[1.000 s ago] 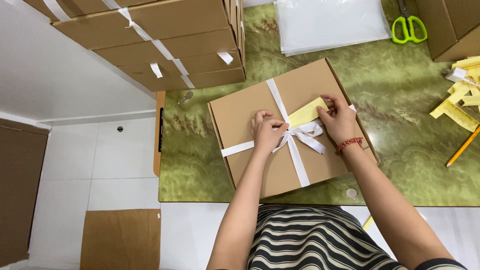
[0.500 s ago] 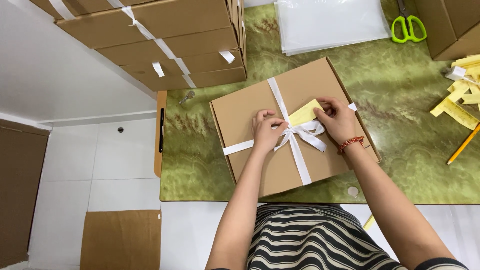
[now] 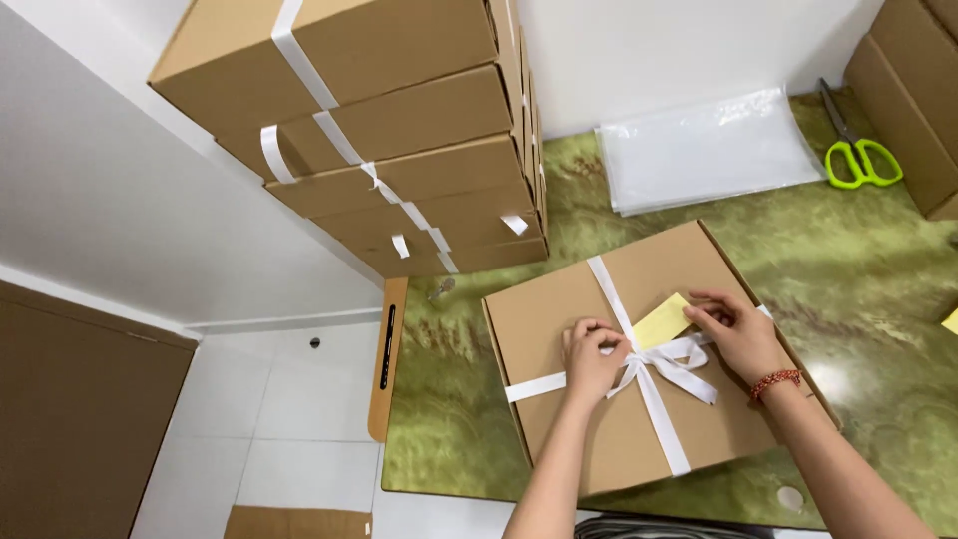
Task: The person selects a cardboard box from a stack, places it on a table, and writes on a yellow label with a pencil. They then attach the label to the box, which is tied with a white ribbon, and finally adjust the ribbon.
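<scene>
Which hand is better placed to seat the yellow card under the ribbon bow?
Right, probably. The right hand already pinches the yellow card at its edge, while the left hand presses the white ribbon beside the bow on the box.

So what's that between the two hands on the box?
In the head view, the white bow and a yellow card lie between the left hand and right hand, on the box.

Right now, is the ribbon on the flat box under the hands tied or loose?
Tied: the white ribbon crosses the closed cardboard box and meets in a bow beside the yellow card.
</scene>
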